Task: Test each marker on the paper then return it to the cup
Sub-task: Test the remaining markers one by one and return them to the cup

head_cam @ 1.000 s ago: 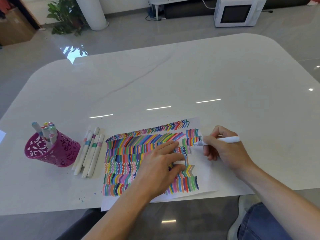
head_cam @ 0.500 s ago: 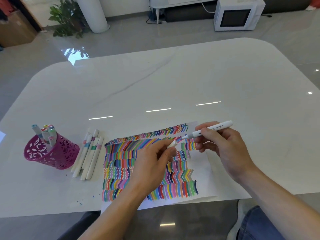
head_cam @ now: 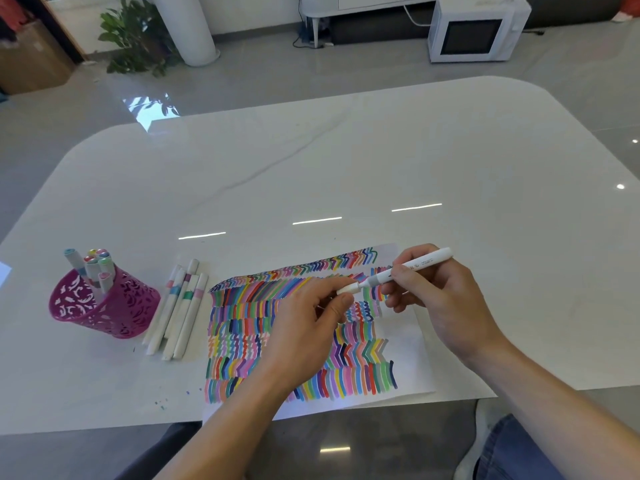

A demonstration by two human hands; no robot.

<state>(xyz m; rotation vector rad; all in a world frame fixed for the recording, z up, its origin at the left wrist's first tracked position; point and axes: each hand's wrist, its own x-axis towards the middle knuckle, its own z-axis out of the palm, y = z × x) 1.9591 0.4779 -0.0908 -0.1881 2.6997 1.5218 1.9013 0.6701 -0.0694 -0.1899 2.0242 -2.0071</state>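
Note:
A white marker (head_cam: 420, 264) is gripped in my right hand (head_cam: 440, 299), held above the paper (head_cam: 408, 341) with its tip end pointing left. My left hand (head_cam: 308, 323) pinches the marker's white cap (head_cam: 348, 289) right at that tip end. The paper, near the table's front edge, is filled with rows of coloured strokes. At the left stands a pink openwork cup (head_cam: 104, 306) with several markers (head_cam: 91, 265) in it. Several more white markers (head_cam: 178, 310) lie flat between the cup and the paper.
The white table (head_cam: 346, 174) has a rounded far edge and its front edge runs just below the paper. A white scrap (head_cam: 4, 273) shows at the far left edge. On the floor beyond are a microwave (head_cam: 476, 29), a plant (head_cam: 135, 36) and a white column.
My right hand lifted the marker off the paper. My left hand rose from lying flat on the paper and brought the cap up to the marker's tip.

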